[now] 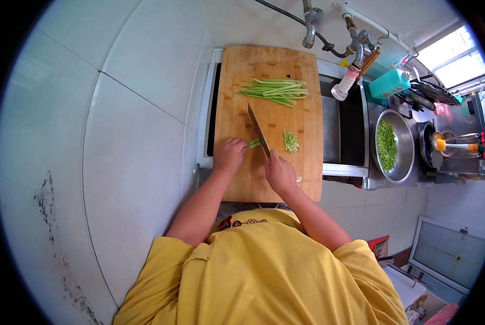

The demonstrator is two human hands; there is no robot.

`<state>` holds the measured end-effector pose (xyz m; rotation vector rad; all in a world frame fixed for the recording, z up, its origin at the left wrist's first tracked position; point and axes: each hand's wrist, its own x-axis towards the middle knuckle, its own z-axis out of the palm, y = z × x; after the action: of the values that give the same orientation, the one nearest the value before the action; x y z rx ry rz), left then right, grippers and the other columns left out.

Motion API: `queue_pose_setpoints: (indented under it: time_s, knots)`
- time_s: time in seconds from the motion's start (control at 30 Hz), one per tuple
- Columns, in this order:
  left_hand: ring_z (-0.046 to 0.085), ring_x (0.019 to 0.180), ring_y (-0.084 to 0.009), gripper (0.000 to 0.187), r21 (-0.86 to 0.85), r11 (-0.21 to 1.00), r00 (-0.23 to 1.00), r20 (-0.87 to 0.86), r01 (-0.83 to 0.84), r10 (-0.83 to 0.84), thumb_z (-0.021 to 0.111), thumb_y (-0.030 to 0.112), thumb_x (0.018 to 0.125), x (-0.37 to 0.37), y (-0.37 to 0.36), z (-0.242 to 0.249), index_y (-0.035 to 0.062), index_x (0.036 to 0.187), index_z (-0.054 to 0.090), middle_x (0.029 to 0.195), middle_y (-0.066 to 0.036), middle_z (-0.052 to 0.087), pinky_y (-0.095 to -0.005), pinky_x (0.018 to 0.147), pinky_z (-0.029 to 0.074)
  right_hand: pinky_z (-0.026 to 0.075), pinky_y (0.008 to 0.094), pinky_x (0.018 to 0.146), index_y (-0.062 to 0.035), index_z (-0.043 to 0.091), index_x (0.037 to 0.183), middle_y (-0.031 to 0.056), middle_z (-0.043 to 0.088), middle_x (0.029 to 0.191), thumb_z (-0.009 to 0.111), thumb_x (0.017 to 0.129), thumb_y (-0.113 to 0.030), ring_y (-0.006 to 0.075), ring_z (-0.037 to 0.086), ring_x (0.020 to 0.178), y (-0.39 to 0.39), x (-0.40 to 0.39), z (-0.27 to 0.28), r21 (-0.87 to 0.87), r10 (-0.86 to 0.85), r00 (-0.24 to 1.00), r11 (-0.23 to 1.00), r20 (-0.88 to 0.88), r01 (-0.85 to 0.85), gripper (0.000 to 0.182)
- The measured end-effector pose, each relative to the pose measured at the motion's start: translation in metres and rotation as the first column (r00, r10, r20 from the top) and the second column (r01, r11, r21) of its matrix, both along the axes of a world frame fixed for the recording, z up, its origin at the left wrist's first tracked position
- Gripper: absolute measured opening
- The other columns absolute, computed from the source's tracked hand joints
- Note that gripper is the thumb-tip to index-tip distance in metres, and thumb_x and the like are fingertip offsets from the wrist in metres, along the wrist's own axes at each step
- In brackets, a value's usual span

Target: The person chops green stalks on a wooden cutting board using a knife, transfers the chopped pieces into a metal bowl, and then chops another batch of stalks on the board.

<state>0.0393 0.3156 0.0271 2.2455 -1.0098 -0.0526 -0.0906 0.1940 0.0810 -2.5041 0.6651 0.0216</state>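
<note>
Green stalks (pixel 254 143), gripped by the left hand (pixel 231 155), meet the knife (pixel 257 130) clasped in the right hand (pixel 280 172); beneath both grips lies a wooden cutting board (pixel 237 116) beside a tiled wall (pixel 139 130).

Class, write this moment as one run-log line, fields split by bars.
left hand: steadies green stalks | right hand: grips knife | on board: stalk bundle, chopped pile

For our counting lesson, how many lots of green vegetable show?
4: long stalks beyond the knife, short stalks in the left hand, a chopped pile beyond the right hand, chopped bits in the steel bowl.
</note>
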Motion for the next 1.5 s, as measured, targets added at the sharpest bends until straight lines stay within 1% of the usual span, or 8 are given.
queue_pose_setpoints:
  time_s: [0.27, 0.47, 0.63, 1.0, 1.07, 1.37, 1.43, 1.5]
  knots:
    - [0.06, 0.084, -0.0256, 0.013, -0.06, 0.998, 0.998, 0.06, -0.006, 0.01, 0.072, 0.01, 0.069, -0.004, 0.003, 0.001, 0.007, 0.08, 0.065, 0.084, -0.006, 0.064, -0.0363, 0.074, 0.05, 0.049, 0.0504, 0.059, -0.0039, 0.043, 0.093, 0.0221, 0.061, 0.073, 0.052, 0.084, -0.015, 0.0412, 0.061, 0.065, -0.001, 0.003, 0.001, 0.016, 0.005, 1.0, 1.0, -0.004, -0.005, 0.017]
    - [0.062, 0.083, -0.0245, 0.013, -0.092, 0.996, 0.995, 0.095, 0.005, 0.004, 0.073, 0.008, 0.069, -0.005, 0.005, 0.0, 0.0065, 0.081, 0.067, 0.087, -0.006, 0.067, -0.0348, 0.074, 0.05, 0.046, 0.0514, 0.057, -0.0022, 0.04, 0.091, 0.023, 0.059, 0.067, 0.048, 0.087, -0.012, 0.0425, 0.058, 0.062, 0.001, 0.007, 0.01, 0.015, 0.02, 0.996, 1.0, 0.088, -0.022, 0.013]
    - [0.062, 0.082, -0.0237, 0.011, -0.086, 0.996, 0.993, 0.117, -0.005, 0.015, 0.072, 0.008, 0.069, -0.005, 0.004, -0.004, 0.007, 0.079, 0.067, 0.085, -0.005, 0.067, -0.0339, 0.073, 0.051, 0.049, 0.0508, 0.059, -0.0031, 0.042, 0.094, 0.0227, 0.061, 0.072, 0.049, 0.086, -0.015, 0.0417, 0.061, 0.064, 0.002, 0.01, 0.001, -0.022, 0.037, 0.999, 0.999, -0.028, -0.037, 0.016]
    - [0.06, 0.081, -0.0232, 0.005, -0.085, 0.996, 0.998, 0.064, -0.012, 0.017, 0.066, 0.005, 0.072, -0.004, 0.003, -0.005, 0.0089, 0.075, 0.066, 0.08, -0.004, 0.065, -0.0343, 0.07, 0.051, 0.05, 0.0509, 0.061, -0.0034, 0.042, 0.095, 0.0235, 0.062, 0.071, 0.05, 0.082, -0.014, 0.0417, 0.062, 0.065, 0.004, 0.02, 0.008, -0.01, 0.03, 0.995, 0.999, -0.096, -0.031, 0.018]
    - [0.06, 0.079, -0.0236, 0.004, -0.037, 0.999, 0.992, 0.122, 0.024, -0.019, 0.065, 0.005, 0.072, -0.002, 0.004, -0.003, 0.0092, 0.074, 0.066, 0.077, -0.005, 0.063, -0.0345, 0.069, 0.05, 0.051, 0.0509, 0.061, -0.0034, 0.042, 0.095, 0.0235, 0.062, 0.071, 0.051, 0.081, -0.015, 0.0415, 0.062, 0.066, 0.007, 0.019, 0.002, -0.006, 0.002, 0.995, 1.0, -0.102, -0.003, 0.02]
    - [0.059, 0.078, -0.0234, 0.004, -0.058, 0.998, 0.991, 0.128, 0.036, -0.028, 0.064, 0.006, 0.073, -0.002, 0.004, -0.003, 0.0093, 0.072, 0.066, 0.075, -0.005, 0.061, -0.0347, 0.068, 0.05, 0.05, 0.0505, 0.061, -0.0025, 0.042, 0.095, 0.0239, 0.062, 0.072, 0.053, 0.082, -0.017, 0.0422, 0.062, 0.068, 0.0, 0.014, -0.006, 0.058, -0.005, 1.0, 0.998, 0.009, 0.004, 0.022]
    - [0.059, 0.078, -0.0232, 0.004, -0.073, 0.997, 0.992, 0.127, 0.032, -0.023, 0.064, 0.005, 0.073, -0.002, 0.004, -0.005, 0.0094, 0.072, 0.066, 0.075, -0.005, 0.062, -0.0345, 0.068, 0.05, 0.045, 0.0528, 0.06, -0.0009, 0.04, 0.093, 0.0252, 0.06, 0.072, 0.047, 0.089, -0.015, 0.0443, 0.058, 0.066, 0.001, 0.012, -0.001, 0.081, -0.012, 0.999, 0.997, 0.041, 0.009, 0.016]
    - [0.059, 0.078, -0.0231, 0.005, -0.087, 0.996, 0.992, 0.123, 0.032, -0.021, 0.064, 0.005, 0.072, -0.003, 0.004, -0.005, 0.0094, 0.073, 0.066, 0.075, -0.005, 0.062, -0.0343, 0.068, 0.05, 0.045, 0.053, 0.06, -0.0008, 0.04, 0.093, 0.0253, 0.06, 0.072, 0.046, 0.089, -0.015, 0.0442, 0.058, 0.067, 0.002, 0.013, 0.006, 0.076, 0.002, 0.999, 0.997, 0.035, -0.005, 0.016]
